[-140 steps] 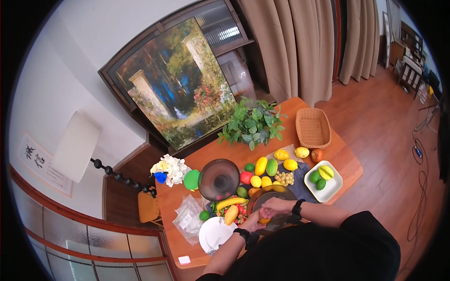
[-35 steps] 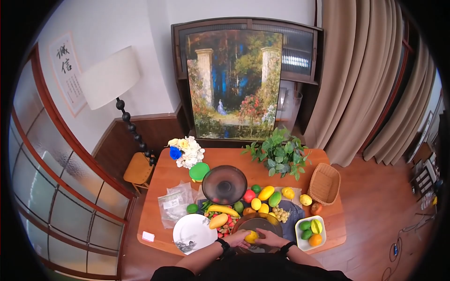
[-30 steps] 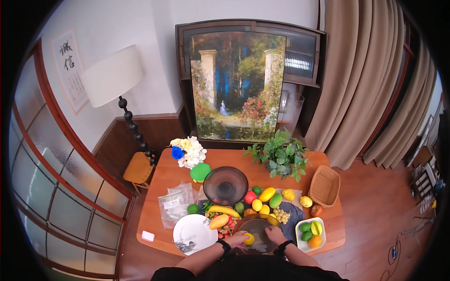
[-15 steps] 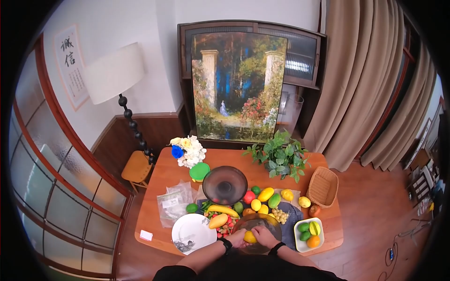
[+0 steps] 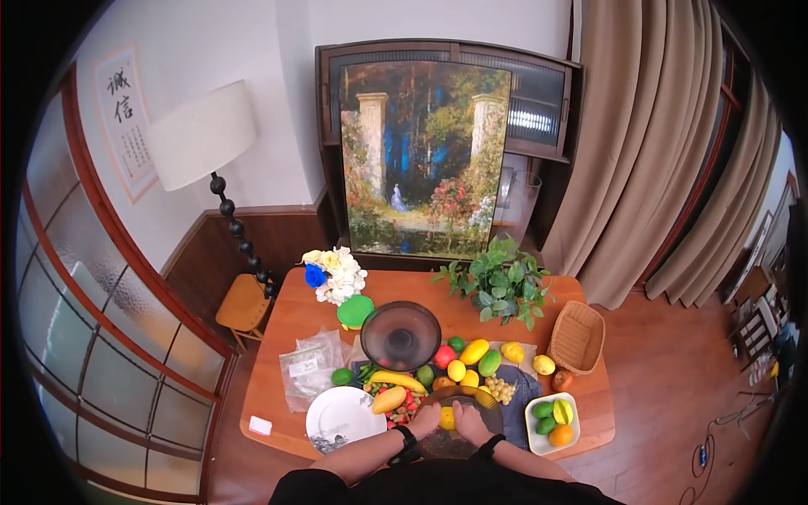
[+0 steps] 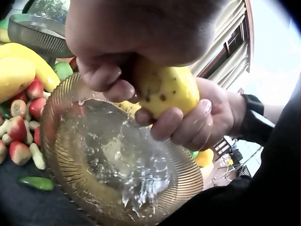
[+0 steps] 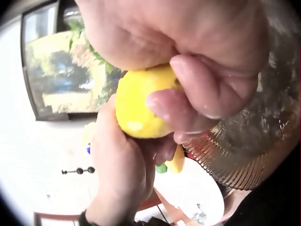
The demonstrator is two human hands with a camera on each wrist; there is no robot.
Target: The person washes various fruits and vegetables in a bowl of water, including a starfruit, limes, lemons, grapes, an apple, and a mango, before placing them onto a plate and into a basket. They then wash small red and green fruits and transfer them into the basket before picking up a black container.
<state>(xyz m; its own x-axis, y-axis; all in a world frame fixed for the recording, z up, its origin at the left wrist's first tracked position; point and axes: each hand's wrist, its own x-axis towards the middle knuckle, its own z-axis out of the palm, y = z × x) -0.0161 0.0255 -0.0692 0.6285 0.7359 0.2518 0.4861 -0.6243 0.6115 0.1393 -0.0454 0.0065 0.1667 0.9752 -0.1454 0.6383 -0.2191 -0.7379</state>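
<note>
Both hands hold a yellow fruit with brown spots (image 6: 171, 92) over an amber ribbed glass bowl (image 6: 59, 155). Water in the bowl is splashing, and drops run down below the fruit. My left hand (image 5: 427, 419) has its fingers curled round one side, and its palm covers part of the skin in the left wrist view. From the other side my right hand (image 5: 472, 425) grips it, wet fingertips pressed on the peel (image 7: 136, 113). Left of the bowl are a white plate (image 5: 332, 412), a mango (image 5: 390, 399) and a banana (image 5: 400, 380).
A dark glass bowl (image 5: 400, 324) stands behind the fruit. At right, a white tray (image 5: 535, 439) holds green fruit, a star fruit and an orange (image 5: 560, 435); a wicker basket (image 5: 579, 330) sits beyond. Plastic bags (image 5: 313, 370), flowers (image 5: 338, 275) and a plant (image 5: 501, 282) are also on the table.
An orange is now in the white tray, absent 4.7 seconds ago. About a second ago my right hand was off the yellow fruit; it has since come back onto it.
</note>
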